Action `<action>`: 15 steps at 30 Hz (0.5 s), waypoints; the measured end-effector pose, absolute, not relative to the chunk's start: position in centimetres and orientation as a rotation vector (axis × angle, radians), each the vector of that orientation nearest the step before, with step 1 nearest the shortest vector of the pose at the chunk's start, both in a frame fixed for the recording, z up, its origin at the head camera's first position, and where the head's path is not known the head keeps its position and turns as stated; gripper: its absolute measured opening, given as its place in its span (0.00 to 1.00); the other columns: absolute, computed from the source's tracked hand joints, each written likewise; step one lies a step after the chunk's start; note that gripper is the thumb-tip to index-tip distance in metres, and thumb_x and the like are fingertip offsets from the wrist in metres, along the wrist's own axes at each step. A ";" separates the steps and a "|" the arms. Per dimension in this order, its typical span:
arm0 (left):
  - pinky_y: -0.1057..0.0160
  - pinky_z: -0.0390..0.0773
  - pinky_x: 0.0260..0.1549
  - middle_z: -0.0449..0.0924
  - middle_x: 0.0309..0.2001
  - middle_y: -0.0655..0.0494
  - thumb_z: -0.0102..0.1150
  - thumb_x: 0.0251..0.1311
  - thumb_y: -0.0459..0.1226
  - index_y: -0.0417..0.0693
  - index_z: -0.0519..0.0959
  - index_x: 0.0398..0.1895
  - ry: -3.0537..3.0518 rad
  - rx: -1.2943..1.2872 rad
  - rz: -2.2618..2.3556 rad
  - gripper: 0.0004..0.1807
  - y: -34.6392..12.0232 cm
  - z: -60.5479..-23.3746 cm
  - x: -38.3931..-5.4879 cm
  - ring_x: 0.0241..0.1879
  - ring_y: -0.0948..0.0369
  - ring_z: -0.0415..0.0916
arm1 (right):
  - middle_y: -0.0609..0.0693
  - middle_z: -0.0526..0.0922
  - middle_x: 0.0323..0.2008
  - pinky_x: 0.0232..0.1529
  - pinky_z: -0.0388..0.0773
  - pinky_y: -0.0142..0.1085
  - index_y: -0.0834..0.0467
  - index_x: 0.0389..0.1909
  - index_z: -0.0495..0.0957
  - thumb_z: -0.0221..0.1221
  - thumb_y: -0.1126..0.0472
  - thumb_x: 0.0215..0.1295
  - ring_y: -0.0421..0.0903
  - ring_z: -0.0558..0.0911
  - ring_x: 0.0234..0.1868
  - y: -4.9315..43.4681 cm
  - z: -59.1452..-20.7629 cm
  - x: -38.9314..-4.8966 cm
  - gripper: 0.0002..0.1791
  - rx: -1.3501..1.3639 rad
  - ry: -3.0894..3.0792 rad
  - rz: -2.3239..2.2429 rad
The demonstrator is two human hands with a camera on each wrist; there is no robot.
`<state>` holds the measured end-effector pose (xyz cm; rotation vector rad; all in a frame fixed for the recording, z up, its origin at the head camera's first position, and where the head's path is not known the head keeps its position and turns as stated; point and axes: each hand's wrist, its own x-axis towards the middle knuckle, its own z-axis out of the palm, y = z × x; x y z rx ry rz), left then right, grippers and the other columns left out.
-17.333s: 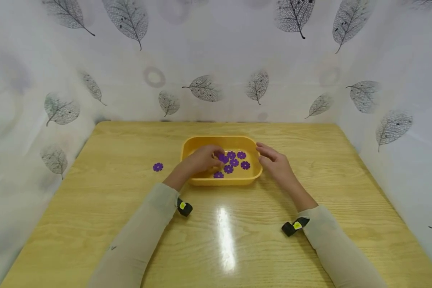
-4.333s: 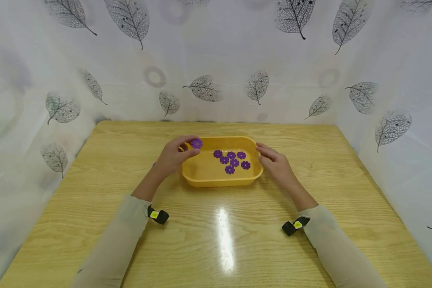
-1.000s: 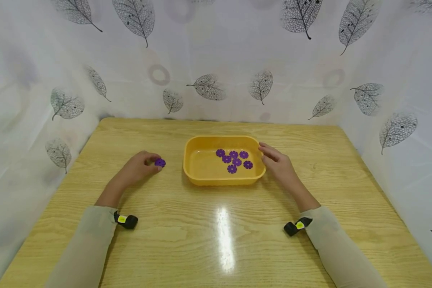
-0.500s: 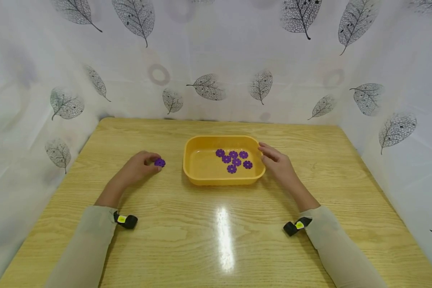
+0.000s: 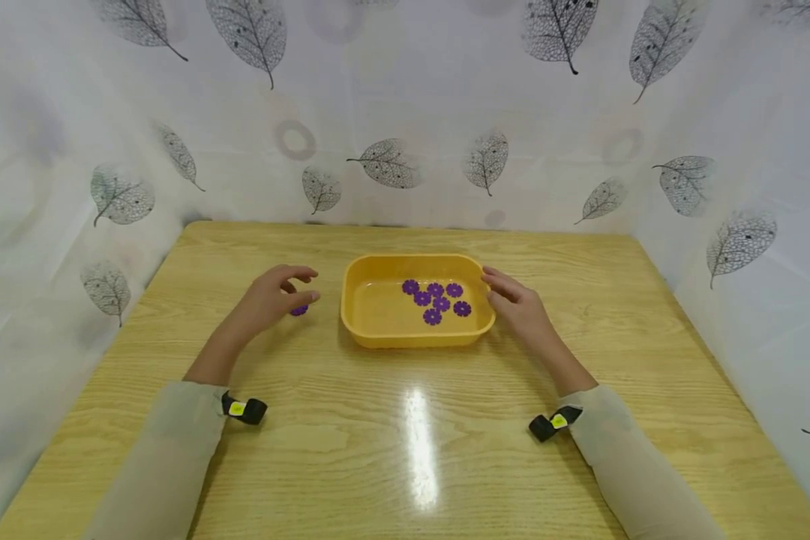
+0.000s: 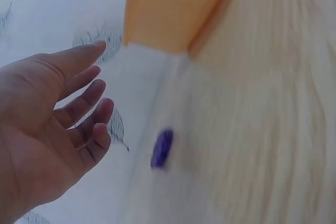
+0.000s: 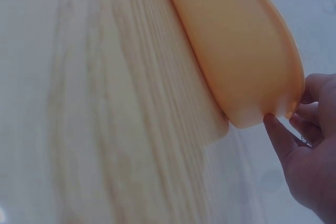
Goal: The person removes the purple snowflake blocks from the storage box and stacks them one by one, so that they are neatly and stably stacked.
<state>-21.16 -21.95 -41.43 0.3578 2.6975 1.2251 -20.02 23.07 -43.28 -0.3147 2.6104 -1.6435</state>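
Note:
My left hand [image 5: 270,300] hovers left of the tray with thumb and fingers spread apart and nothing between them. Just beneath it, partly covered in the head view, purple notched flower-shaped discs [image 5: 300,310] lie on the table. They appear as one blurred purple lump [image 6: 162,149] in the left wrist view, apart from the fingers. My right hand [image 5: 521,306] touches the right end of the yellow plastic tray [image 5: 418,341]. In the right wrist view its thumb [image 7: 278,135] lies against the tray's outer wall, the other fingers by the rim. Several more purple discs [image 5: 441,304] lie inside the tray, towards its right side.
The wooden table [image 5: 351,435] runs back to a pale curtain [image 5: 418,90] printed with grey leaves, which also closes in both sides. Each wrist wears a black strap with a small camera [image 5: 244,409].
My left hand has taken a disc from the tray, carried it left onto the disc on the table and let go. Now it has lifted slightly, fingers spreading. The right hand stays at the tray.

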 end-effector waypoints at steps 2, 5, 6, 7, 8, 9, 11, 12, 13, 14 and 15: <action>0.56 0.80 0.39 0.73 0.65 0.46 0.62 0.67 0.52 0.47 0.73 0.68 2.672 0.398 1.271 0.31 -20.8 -40.9 -21.2 0.51 0.49 0.72 | 0.44 0.65 0.75 0.70 0.67 0.42 0.57 0.69 0.72 0.53 0.54 0.77 0.47 0.64 0.76 23.1 -43.3 -20.1 0.24 -0.320 2.611 -1.641; 0.56 0.79 0.40 0.74 0.64 0.47 0.64 0.66 0.52 0.48 0.74 0.67 2.634 0.460 1.318 0.30 -18.9 -40.3 -21.4 0.50 0.50 0.73 | 0.43 0.65 0.75 0.71 0.66 0.43 0.57 0.69 0.73 0.53 0.54 0.77 0.46 0.64 0.76 23.1 -43.4 -20.1 0.24 -0.314 2.607 -1.644; 0.55 0.79 0.41 0.75 0.64 0.46 0.64 0.66 0.51 0.48 0.75 0.67 2.619 0.479 1.331 0.30 -18.3 -40.1 -21.5 0.50 0.50 0.73 | 0.43 0.65 0.75 0.71 0.66 0.44 0.57 0.69 0.73 0.53 0.54 0.77 0.46 0.64 0.76 23.0 -43.4 -20.1 0.24 -0.311 2.607 -1.646; 0.56 0.78 0.42 0.75 0.63 0.46 0.64 0.66 0.51 0.48 0.75 0.66 2.611 0.498 1.329 0.30 -17.7 -39.9 -21.6 0.50 0.50 0.72 | 0.43 0.65 0.75 0.71 0.66 0.44 0.57 0.69 0.73 0.53 0.54 0.77 0.46 0.64 0.76 23.0 -43.4 -20.1 0.24 -0.308 2.607 -1.648; 0.55 0.78 0.43 0.76 0.62 0.45 0.65 0.66 0.50 0.47 0.75 0.66 2.599 0.513 1.334 0.29 -17.1 -39.8 -21.8 0.49 0.51 0.73 | 0.43 0.65 0.75 0.71 0.66 0.44 0.57 0.69 0.72 0.53 0.54 0.77 0.47 0.64 0.76 23.0 -43.4 -20.1 0.24 -0.311 2.608 -1.646; 0.55 0.77 0.44 0.76 0.61 0.45 0.65 0.66 0.49 0.47 0.75 0.65 2.585 0.528 1.336 0.29 -16.5 -39.7 -21.9 0.49 0.50 0.73 | 0.43 0.65 0.75 0.71 0.66 0.44 0.57 0.69 0.72 0.53 0.54 0.77 0.47 0.64 0.76 23.0 -43.4 -20.0 0.24 -0.306 2.608 -1.647; 0.55 0.77 0.46 0.77 0.61 0.43 0.65 0.66 0.47 0.45 0.76 0.65 2.561 0.559 1.334 0.28 -15.3 -39.5 -22.1 0.48 0.50 0.73 | 0.43 0.65 0.75 0.71 0.66 0.43 0.57 0.69 0.72 0.53 0.54 0.77 0.47 0.64 0.76 23.0 -43.4 -20.0 0.24 -0.301 2.607 -1.649; 0.55 0.77 0.46 0.77 0.61 0.43 0.65 0.66 0.47 0.45 0.76 0.65 2.558 0.576 1.323 0.28 -14.7 -39.5 -22.2 0.48 0.50 0.73 | 0.43 0.65 0.75 0.71 0.66 0.44 0.57 0.69 0.72 0.53 0.54 0.77 0.47 0.64 0.76 23.1 -43.4 -20.0 0.24 -0.302 2.608 -1.648; 0.55 0.76 0.46 0.77 0.61 0.43 0.65 0.66 0.46 0.44 0.76 0.65 2.556 0.591 1.310 0.27 -14.1 -39.4 -22.3 0.48 0.51 0.73 | 0.43 0.65 0.75 0.71 0.66 0.44 0.57 0.70 0.72 0.53 0.54 0.77 0.47 0.64 0.76 23.1 -43.4 -20.1 0.24 -0.305 2.611 -1.643; 0.55 0.76 0.45 0.77 0.61 0.42 0.65 0.66 0.45 0.43 0.76 0.65 2.555 0.608 1.298 0.27 -13.6 -39.4 -22.4 0.47 0.51 0.73 | 0.43 0.65 0.75 0.71 0.66 0.44 0.57 0.70 0.72 0.53 0.54 0.77 0.48 0.63 0.76 23.1 -43.4 -20.1 0.24 -0.309 2.614 -1.639; 0.56 0.76 0.45 0.77 0.61 0.43 0.65 0.66 0.45 0.43 0.76 0.65 2.556 0.626 1.282 0.27 -13.0 -39.3 -22.5 0.47 0.51 0.72 | 0.43 0.65 0.75 0.71 0.66 0.44 0.57 0.70 0.72 0.53 0.53 0.77 0.47 0.63 0.76 23.2 -43.4 -20.1 0.24 -0.306 2.616 -1.638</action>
